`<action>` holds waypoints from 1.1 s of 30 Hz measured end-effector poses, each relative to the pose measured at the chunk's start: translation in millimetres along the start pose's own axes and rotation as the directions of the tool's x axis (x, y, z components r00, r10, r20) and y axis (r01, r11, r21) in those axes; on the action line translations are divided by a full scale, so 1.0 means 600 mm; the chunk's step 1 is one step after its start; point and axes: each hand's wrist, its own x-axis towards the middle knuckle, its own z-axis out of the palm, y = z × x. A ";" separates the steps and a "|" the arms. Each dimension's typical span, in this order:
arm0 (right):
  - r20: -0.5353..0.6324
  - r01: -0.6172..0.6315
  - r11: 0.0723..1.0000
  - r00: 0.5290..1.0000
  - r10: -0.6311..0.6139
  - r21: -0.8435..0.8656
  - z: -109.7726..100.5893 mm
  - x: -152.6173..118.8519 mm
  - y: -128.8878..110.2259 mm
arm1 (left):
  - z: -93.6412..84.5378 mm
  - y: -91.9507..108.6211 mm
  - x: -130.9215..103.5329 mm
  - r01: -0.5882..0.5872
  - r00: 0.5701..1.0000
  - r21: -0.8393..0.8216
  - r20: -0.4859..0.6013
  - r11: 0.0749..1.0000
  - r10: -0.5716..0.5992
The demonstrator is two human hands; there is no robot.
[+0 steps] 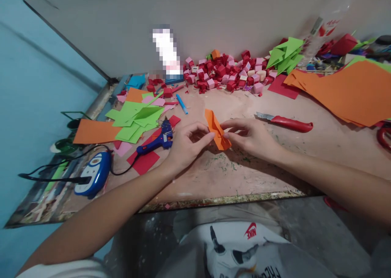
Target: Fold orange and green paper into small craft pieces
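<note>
A folded piece of orange paper [217, 130] is held above the middle of the table, tilted, with creases along it. My left hand [190, 143] pinches its left edge between thumb and fingers. On the other side, my right hand [249, 136] grips the right edge the same way. A blue glue gun [157, 141] lies just left of my left hand, over red paper. Beyond my right hand rests a red-handled cutter [290, 123] with its blade pointing left.
Many small red and pink paper cubes [224, 72] are heaped at the back. Green sheets [134, 119] lie left, large orange sheets [357, 93] right. A blue power socket [94, 174] with a black cable sits at the left. A bottle [324, 29] stands back right.
</note>
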 end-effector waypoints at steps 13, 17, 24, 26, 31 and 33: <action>0.072 -0.113 0.980 0.992 0.102 0.166 0.000 0.005 0.008 | -0.004 -0.006 0.002 -0.066 0.997 0.091 -0.036 0.994 0.069; 0.093 -0.227 0.931 0.974 0.208 0.286 -0.002 0.009 0.010 | -0.008 -0.015 0.010 -0.025 0.998 0.024 -0.062 0.999 0.026; 0.163 -0.308 0.866 0.951 0.265 0.393 -0.004 0.009 0.009 | -0.010 -0.021 0.013 0.040 0.993 -0.008 0.110 0.999 -0.039; 0.184 -0.317 0.860 0.947 0.263 0.399 -0.005 0.008 0.004 | -0.009 -0.022 0.011 0.023 0.994 0.000 0.107 1.000 -0.023; 0.163 -0.298 0.854 0.954 0.252 0.427 -0.002 0.006 0.002 | -0.007 -0.020 0.005 -0.003 0.996 0.052 0.086 0.999 -0.002; 0.148 -0.280 0.855 0.960 0.239 0.436 0.001 0.006 0.006 | -0.007 -0.018 0.004 -0.027 0.996 0.069 0.085 0.997 0.021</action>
